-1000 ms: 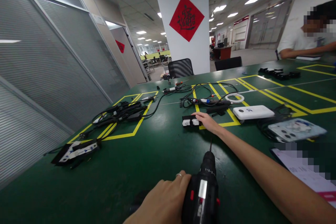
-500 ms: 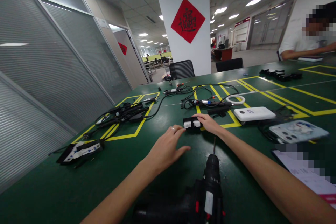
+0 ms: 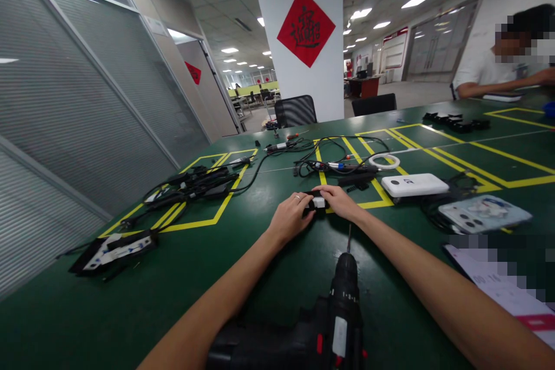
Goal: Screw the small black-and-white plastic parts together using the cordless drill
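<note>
A small black part with white labels (image 3: 318,202) lies on the green table (image 3: 243,254), on a yellow floor-tape line. My left hand (image 3: 291,215) closes on its left end, a ring on one finger. From the other side my right hand (image 3: 340,201) grips the part's right end. A black cordless drill (image 3: 340,318) lies near me on the table, its bit pointing away toward the hands, and neither hand touches it.
Black cables and adapters (image 3: 195,182) lie in a yellow box at left; another black-and-white part (image 3: 113,247) sits nearer left. A white box (image 3: 414,184), a tape ring (image 3: 385,161), a blue-grey tray (image 3: 483,214) and papers (image 3: 507,289) are right. A seated person (image 3: 503,69) is far right.
My left hand let go of the drill, reached forward and closed on the small black part's left end. My right hand stayed on the part. The drill now lies untouched.
</note>
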The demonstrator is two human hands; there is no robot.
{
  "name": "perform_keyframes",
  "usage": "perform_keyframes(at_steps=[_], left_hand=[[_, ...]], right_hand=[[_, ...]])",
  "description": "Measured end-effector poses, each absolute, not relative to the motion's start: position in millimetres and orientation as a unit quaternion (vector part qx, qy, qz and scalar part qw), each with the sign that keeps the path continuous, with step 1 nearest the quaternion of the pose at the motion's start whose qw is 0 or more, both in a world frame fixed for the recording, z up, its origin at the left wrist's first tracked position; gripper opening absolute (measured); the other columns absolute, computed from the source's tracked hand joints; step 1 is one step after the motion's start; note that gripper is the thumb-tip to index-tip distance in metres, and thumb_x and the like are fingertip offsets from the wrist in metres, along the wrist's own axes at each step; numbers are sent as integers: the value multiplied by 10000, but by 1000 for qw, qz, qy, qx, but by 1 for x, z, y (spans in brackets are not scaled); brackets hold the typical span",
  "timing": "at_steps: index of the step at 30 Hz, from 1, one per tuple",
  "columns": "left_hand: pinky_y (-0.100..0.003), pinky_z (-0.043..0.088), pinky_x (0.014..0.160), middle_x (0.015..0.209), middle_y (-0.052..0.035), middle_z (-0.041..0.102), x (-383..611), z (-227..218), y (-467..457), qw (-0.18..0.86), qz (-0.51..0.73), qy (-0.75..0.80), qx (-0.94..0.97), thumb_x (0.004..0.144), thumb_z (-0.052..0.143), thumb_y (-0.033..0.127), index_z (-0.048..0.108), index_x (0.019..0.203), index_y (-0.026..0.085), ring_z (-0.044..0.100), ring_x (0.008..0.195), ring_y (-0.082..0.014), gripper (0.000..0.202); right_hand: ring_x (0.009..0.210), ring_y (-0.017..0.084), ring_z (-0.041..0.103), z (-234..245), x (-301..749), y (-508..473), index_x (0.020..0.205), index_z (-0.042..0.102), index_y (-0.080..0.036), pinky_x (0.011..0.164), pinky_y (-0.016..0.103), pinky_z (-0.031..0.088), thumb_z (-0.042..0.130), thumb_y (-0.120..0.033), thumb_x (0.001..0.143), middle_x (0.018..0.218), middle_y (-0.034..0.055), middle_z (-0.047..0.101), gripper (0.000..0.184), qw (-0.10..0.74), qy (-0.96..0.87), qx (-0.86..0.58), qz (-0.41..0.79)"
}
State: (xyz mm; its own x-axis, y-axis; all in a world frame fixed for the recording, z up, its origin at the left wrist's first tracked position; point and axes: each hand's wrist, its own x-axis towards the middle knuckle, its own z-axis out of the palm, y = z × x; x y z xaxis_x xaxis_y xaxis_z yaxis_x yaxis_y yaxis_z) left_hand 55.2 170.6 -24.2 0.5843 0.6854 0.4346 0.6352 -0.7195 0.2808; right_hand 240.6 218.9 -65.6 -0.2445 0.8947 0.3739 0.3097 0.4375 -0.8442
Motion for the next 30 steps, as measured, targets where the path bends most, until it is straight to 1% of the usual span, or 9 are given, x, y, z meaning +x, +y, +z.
perform_keyframes(at_steps=[4,8,10,16,19,22,24,27,30], left_hand=[[-399,382,937,1138,-121,551,53,-24,165,28,290,368,883,822,490,247,506,1168,181,486,1070,-254,353],[-404,381,949,1132,-130,539,48,-25,161,0,334,375,864,831,482,259,482,1185,173,483,1076,-248,364],[-415,371,963,1161,-136,517,46,-25,161,-15,358,376,855,827,493,258,478,1188,176,467,1103,-247,370],[-529,188,1063,1255,-134,445,46,-29,166,-65,406,361,837,797,542,258,503,1160,196,375,1221,-267,371],[-562,136,1070,1300,-130,422,49,-28,165,-68,405,354,840,798,533,247,459,1211,206,351,1246,-270,421],[-561,140,1072,1366,-146,362,50,-28,167,-50,390,348,851,753,597,311,332,1314,189,298,1280,-288,632],[-553,172,1068,1386,-148,340,50,-29,171,-28,375,347,859,701,655,353,324,1319,186,287,1284,-302,721],[-491,307,1022,1290,-104,458,48,-35,180,16,352,348,869,736,629,316,491,1177,219,409,1199,-267,472],[-431,406,935,1153,-84,542,47,-39,187,56,350,360,863,831,514,259,554,1061,186,505,1077,-217,244]], right_hand=[[963,179,577,-55,241,213,1002,653,-189,896,327,411,420,-253,827,1017,38,659,298,452,-712,-427,327],[1015,182,546,-26,239,204,1006,633,-176,907,306,398,416,-332,849,1082,64,620,310,567,-652,-431,262],[958,172,561,-10,233,199,1003,620,-164,863,293,421,386,-391,866,1029,74,624,353,597,-631,-411,275],[601,119,549,8,195,178,1009,554,-155,549,236,441,351,-584,832,703,22,597,507,455,-601,-334,566],[480,86,445,6,184,172,890,555,-158,457,205,360,381,-597,814,556,-29,496,478,458,-581,-312,596],[413,73,313,4,192,176,852,557,-157,424,207,283,351,-584,825,478,-68,360,475,512,-567,-347,543],[426,79,302,0,206,180,897,578,-156,453,217,285,334,-544,842,486,-68,342,463,535,-592,-392,459],[532,94,400,-12,229,182,911,627,-159,542,227,305,512,-435,782,577,-33,462,325,470,-705,-448,284],[556,98,422,-25,242,180,982,629,-175,562,226,295,597,-340,729,610,-26,511,304,364,-785,-448,225]])
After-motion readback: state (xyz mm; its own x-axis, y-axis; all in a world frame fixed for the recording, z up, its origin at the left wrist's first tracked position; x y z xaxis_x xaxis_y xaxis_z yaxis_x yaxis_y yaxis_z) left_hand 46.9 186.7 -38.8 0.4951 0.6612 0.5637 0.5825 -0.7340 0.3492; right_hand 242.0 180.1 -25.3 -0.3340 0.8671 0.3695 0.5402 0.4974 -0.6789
